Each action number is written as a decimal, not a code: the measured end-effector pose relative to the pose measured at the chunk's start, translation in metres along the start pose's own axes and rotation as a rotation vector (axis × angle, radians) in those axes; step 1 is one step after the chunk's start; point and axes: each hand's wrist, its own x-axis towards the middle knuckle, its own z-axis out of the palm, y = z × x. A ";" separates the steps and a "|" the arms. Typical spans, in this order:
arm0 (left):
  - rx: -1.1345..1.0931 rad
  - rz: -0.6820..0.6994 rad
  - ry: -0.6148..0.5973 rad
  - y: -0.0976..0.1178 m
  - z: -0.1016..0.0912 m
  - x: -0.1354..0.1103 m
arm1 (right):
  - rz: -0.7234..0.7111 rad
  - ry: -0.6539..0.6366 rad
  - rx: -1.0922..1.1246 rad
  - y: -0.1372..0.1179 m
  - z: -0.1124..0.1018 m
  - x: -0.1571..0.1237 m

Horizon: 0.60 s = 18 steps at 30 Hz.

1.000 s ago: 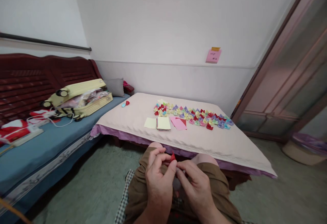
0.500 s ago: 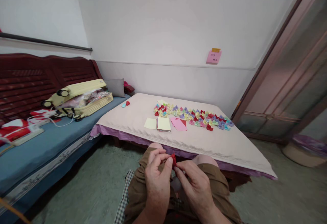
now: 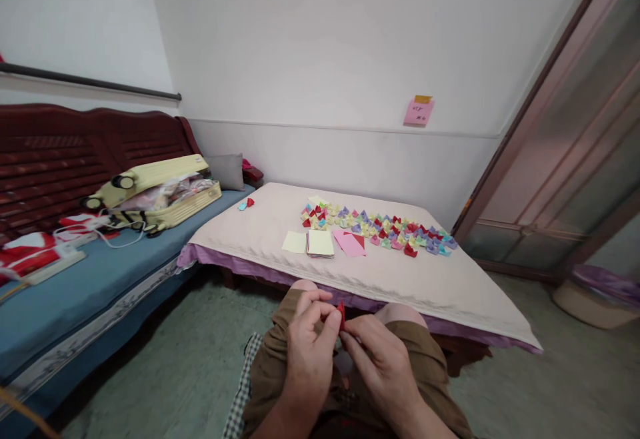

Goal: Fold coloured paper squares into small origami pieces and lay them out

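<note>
Standing behind everything: a white wall (image 3: 320,52), with a pink note (image 3: 418,113) taped to it toward the right.
Desk (image 3: 440,292): low, spread with a cream cloth over a purple one, just ahead of the knees.
Wooden sofa (image 3: 55,135): at the left, dark red back, blue seat.
Door (image 3: 537,189): at the right, brownish frame and panels.
Suitcase (image 3: 165,168): pale yellow, lying partly open on the sofa, packed.
Folded papers (image 3: 383,231): many colours, massed in a band across the desk's far right part.
Right hand (image 3: 385,352): narrow, thumb and forefinger at the lower edge of the red piece (image 3: 342,312); cannot tell whether they pinch it.
Left hand (image 3: 310,345): thumb and fingers pinching the red piece.
Paper stack (image 3: 320,243): pale yellow on top, near the desk's front edge, beside a pink sheet (image 3: 347,242).
Red piece: small folded paper, point upward, between the hands above the lap.
</note>
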 end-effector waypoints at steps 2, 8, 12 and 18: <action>-0.100 -0.011 -0.089 0.002 -0.004 0.005 | 0.159 -0.067 0.159 -0.001 -0.004 0.002; -0.184 -0.016 -0.123 0.004 -0.007 0.007 | 0.438 -0.151 0.545 0.001 -0.016 0.006; -0.217 -0.046 -0.037 0.005 -0.003 0.003 | 0.505 -0.180 0.685 0.001 -0.018 0.005; -0.358 -0.218 -0.104 0.008 -0.006 0.002 | 0.627 -0.181 0.951 0.011 -0.015 -0.002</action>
